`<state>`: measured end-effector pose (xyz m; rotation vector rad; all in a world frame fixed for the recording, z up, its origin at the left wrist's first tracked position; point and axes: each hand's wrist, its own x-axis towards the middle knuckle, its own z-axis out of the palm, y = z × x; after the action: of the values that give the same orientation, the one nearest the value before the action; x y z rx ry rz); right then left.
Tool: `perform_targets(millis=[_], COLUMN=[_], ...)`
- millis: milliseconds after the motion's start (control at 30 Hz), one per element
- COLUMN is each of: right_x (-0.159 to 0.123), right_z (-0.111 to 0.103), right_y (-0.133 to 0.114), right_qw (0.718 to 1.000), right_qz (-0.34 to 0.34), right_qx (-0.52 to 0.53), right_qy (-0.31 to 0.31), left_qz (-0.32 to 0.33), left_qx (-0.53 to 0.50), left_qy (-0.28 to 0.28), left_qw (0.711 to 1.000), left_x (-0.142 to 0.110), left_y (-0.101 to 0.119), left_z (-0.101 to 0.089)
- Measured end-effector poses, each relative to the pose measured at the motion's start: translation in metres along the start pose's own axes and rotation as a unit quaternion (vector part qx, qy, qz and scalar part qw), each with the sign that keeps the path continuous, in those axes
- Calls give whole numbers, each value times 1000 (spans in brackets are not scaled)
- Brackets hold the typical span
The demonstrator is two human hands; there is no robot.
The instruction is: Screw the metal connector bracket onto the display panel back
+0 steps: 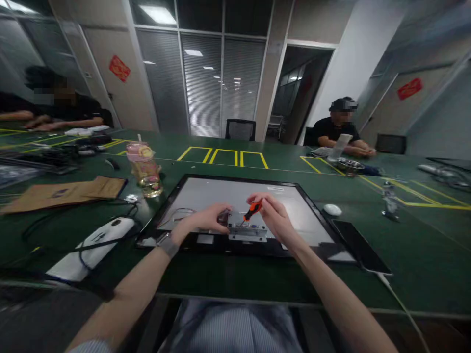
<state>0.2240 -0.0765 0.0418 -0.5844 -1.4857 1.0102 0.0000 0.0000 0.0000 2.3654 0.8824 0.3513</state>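
A flat display panel (294,201) with a black frame lies face down or back up, I cannot tell which, on the green table before me. On its near edge stands a silver metal bracket (248,234) with small parts inside. My left hand (208,219) grips the bracket's left end between thumb and fingers, by a dark piece. In my right hand (274,215) is an orange and black screwdriver (253,210), tilted, its shaft pointing down into the bracket. The exact spot its tip touches is too small to make out. Thin wires (180,213) lie left of the bracket.
On the left are a white power brick (93,247) with black cables, a brown paper bag (62,192) and a pink-topped drink bottle (144,171). A phone (360,246) with a white cable and a white mouse (332,210) lie right. Other people sit across the table.
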Motion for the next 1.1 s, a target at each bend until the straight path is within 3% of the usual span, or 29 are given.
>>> perform_targets(millis=[133, 300, 567, 733, 1100], right_x=[-1, -2, -2, -2, -2], right_z=[-5, -6, -4, -5, -4], right_y=[5, 4, 6, 3, 2], right_qw=[1000, 1000, 999, 999, 1000], right_qz=[-17, 8, -26, 4, -7], right_qx=[-14, -16, -39, -31, -16], right_qy=[3, -8, 2, -22, -22], left_qz=[13, 20, 16, 15, 15], left_qx=[-8, 1, 3, 10, 23], left_qy=[7, 8, 7, 1, -3], left_qw=[1000, 1000, 1000, 1000, 1000], left_x=[0, 1, 1, 1, 1], left_y=[1, 1, -1, 3, 1], left_z=[-1, -1, 0, -2, -1])
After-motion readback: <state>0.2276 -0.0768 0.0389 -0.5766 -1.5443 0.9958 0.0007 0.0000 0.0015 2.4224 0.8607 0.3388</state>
